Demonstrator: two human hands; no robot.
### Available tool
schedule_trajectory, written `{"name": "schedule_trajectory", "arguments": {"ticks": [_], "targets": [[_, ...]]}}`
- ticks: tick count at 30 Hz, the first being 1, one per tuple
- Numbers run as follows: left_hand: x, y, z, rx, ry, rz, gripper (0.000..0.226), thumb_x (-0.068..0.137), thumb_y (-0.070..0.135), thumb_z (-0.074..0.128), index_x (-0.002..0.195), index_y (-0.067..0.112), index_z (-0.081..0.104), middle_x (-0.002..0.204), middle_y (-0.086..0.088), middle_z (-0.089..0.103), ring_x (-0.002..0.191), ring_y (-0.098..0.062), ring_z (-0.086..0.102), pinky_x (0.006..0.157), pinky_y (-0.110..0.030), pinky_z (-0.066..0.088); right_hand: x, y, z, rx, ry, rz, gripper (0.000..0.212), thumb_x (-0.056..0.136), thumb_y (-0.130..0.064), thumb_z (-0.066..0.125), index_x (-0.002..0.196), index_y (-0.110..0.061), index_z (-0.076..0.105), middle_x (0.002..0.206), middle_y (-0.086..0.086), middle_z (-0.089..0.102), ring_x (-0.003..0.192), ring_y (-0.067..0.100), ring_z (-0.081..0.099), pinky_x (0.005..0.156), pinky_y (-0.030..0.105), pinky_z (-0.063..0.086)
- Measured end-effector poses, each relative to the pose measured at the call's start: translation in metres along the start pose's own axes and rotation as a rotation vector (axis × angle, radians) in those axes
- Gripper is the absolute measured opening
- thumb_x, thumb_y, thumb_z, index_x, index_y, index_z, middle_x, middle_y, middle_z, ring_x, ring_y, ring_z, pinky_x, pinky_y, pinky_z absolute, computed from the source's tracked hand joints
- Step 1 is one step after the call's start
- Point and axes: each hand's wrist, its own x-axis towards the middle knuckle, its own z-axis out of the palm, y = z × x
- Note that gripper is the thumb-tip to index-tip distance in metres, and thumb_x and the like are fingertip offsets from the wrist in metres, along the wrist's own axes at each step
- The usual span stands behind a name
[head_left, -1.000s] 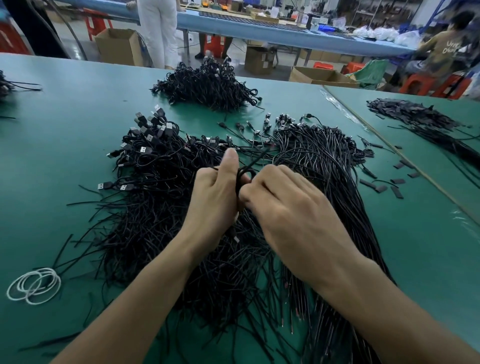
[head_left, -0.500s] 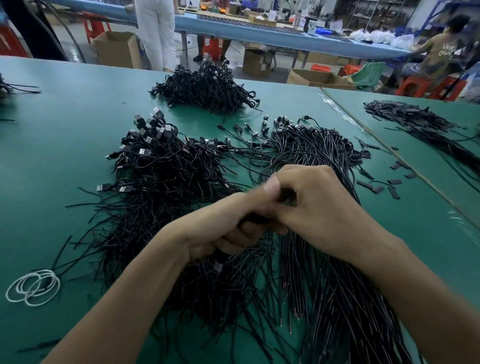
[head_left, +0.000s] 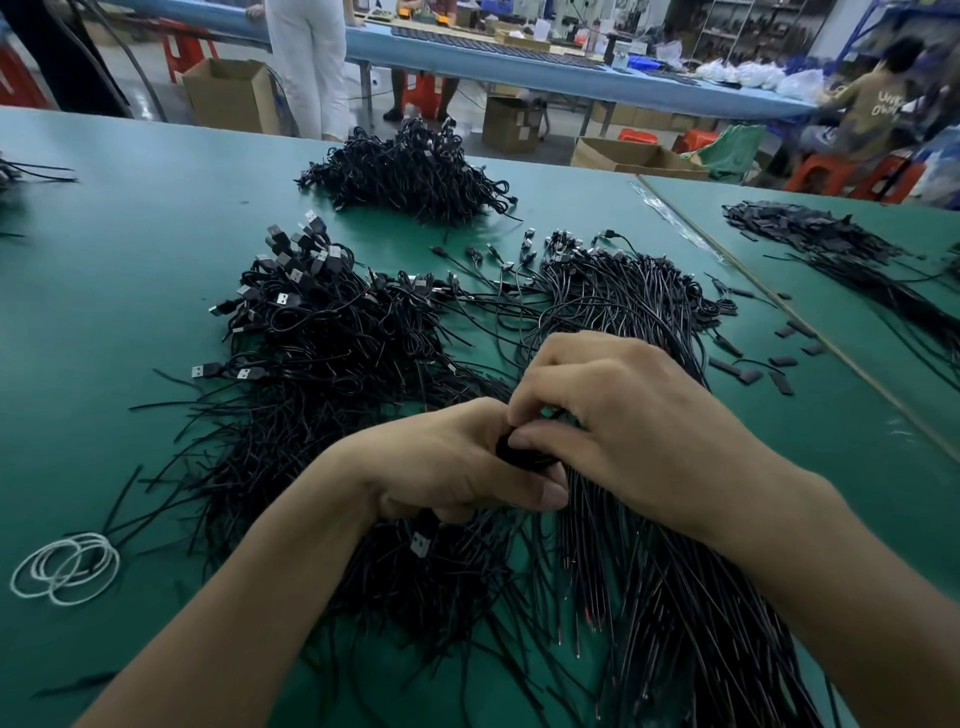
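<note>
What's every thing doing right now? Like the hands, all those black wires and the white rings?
left hand: grips the coiled cable.
right hand: pinches the same coil from above.
coiled cable: wound into a small loop between both hands.
near cable pile: loose, tangled, flat on the table.
far cable heap: bundled, piled up, untouched.
white rings: lying flat, overlapping, untouched.
cardboard box: open at the top.

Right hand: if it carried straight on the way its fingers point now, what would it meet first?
The right hand points left and pinches the coiled black cable, so that comes first; right behind it lies the left hand, which grips the same coil. Depth is hard to judge.
</note>
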Motion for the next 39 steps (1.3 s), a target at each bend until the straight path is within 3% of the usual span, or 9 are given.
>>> {"name": "schedule_trajectory", "arguments": {"ticks": [8, 15, 19, 23, 25, 27, 31, 36, 39], "targets": [[0.004, 0.005, 0.005, -0.184, 0.199, 0.027, 0.022, 0.098, 0.009, 0.057, 0.079, 0.017, 0.051, 0.055, 0.009, 0.036, 0.042, -0.004, 0.026, 0.035, -0.014, 0.022, 0.005, -0.002, 0.001, -0.198, -0.041, -0.021, 0.018, 0.097, -0.033, 0.045, 0.098, -0.021, 0.059, 0.099, -0.008, 0.049, 0.095, 0.012, 0.046, 0.082, 0.031, 0.051], [0.007, 0.016, 0.012, -0.657, 0.330, 0.229, 0.013, 0.077, 0.013, 0.038, 0.079, 0.017, 0.050, 0.061, 0.005, 0.036, 0.043, -0.005, 0.024, 0.034, -0.011, 0.022, 0.009, 0.006, 0.025, 0.127, 0.379, 0.146, 0.006, 0.095, -0.021, 0.059, 0.091, -0.018, 0.062, 0.090, -0.010, 0.052, 0.087, 0.009, 0.049, 0.078, 0.019, 0.040], [0.014, 0.009, 0.016, -0.533, 0.519, 0.392, 0.034, 0.085, 0.016, 0.048, 0.118, 0.014, 0.058, 0.071, 0.008, 0.057, 0.061, -0.006, 0.052, 0.050, -0.020, 0.043, 0.017, 0.006, 0.034, 0.501, 0.532, 0.243, 0.009, 0.095, -0.012, 0.064, 0.088, -0.019, 0.064, 0.084, -0.010, 0.061, 0.073, 0.000, 0.056, 0.067, 0.009, 0.041], [0.016, 0.004, 0.008, -0.077, 0.779, 0.446, 0.025, 0.091, 0.033, 0.066, 0.113, 0.036, 0.056, 0.107, 0.010, 0.062, 0.098, -0.002, 0.058, 0.084, -0.023, 0.049, 0.019, 0.010, 0.032, 0.905, 0.513, 0.266, 0.015, 0.096, -0.007, 0.061, 0.084, -0.016, 0.065, 0.073, -0.013, 0.063, 0.069, -0.001, 0.057, 0.066, 0.014, 0.048], [0.013, 0.000, 0.001, 0.152, 0.947, 0.420, 0.026, 0.084, 0.046, 0.072, 0.106, 0.039, 0.059, 0.104, 0.013, 0.055, 0.095, 0.005, 0.052, 0.081, -0.012, 0.042, 0.017, 0.011, 0.030, 0.986, 0.477, 0.275, 0.015, 0.096, -0.007, 0.060, 0.084, -0.015, 0.065, 0.066, -0.016, 0.061, 0.064, -0.004, 0.055, 0.064, 0.011, 0.046], [0.009, -0.001, -0.005, 0.259, 1.026, 0.427, 0.025, 0.079, 0.046, 0.077, 0.097, 0.036, 0.064, 0.080, 0.018, 0.048, 0.070, 0.003, 0.046, 0.065, -0.010, 0.038, 0.015, 0.011, 0.029, 1.026, 0.445, 0.279, 0.016, 0.096, -0.007, 0.059, 0.083, -0.014, 0.064, 0.059, -0.020, 0.058, 0.055, -0.006, 0.052, 0.057, 0.007, 0.042], [0.006, 0.005, -0.004, 0.053, 0.853, 0.359, 0.029, 0.077, 0.045, 0.074, 0.097, 0.026, 0.066, 0.059, 0.003, 0.065, 0.048, -0.009, 0.057, 0.049, -0.020, 0.043, 0.013, 0.012, 0.032, 1.090, 0.393, 0.255, 0.013, 0.093, -0.010, 0.060, 0.081, -0.014, 0.063, 0.062, -0.019, 0.063, 0.059, -0.007, 0.057, 0.058, 0.005, 0.044], [0.007, 0.011, -0.001, -0.290, 0.683, 0.308, 0.020, 0.099, 0.004, 0.056, 0.115, 0.011, 0.064, 0.092, -0.018, 0.076, 0.083, -0.024, 0.075, 0.074, -0.032, 0.061, 0.007, 0.023, 0.041, 1.281, 0.269, 0.391, 0.009, 0.080, -0.026, 0.067, 0.078, -0.019, 0.072, 0.069, -0.009, 0.063, 0.060, -0.002, 0.051, 0.054, 0.010, 0.040], [0.005, 0.014, -0.002, -0.459, 0.642, 0.356, 0.029, 0.106, 0.015, 0.036, 0.113, 0.012, 0.064, 0.100, -0.013, 0.076, 0.093, -0.024, 0.073, 0.080, -0.033, 0.058, 0.004, 0.025, 0.053, 1.296, 0.200, 0.470, 0.011, 0.079, -0.031, 0.067, 0.074, -0.024, 0.073, 0.069, -0.009, 0.059, 0.061, 0.003, 0.045, 0.055, 0.017, 0.034]]}}
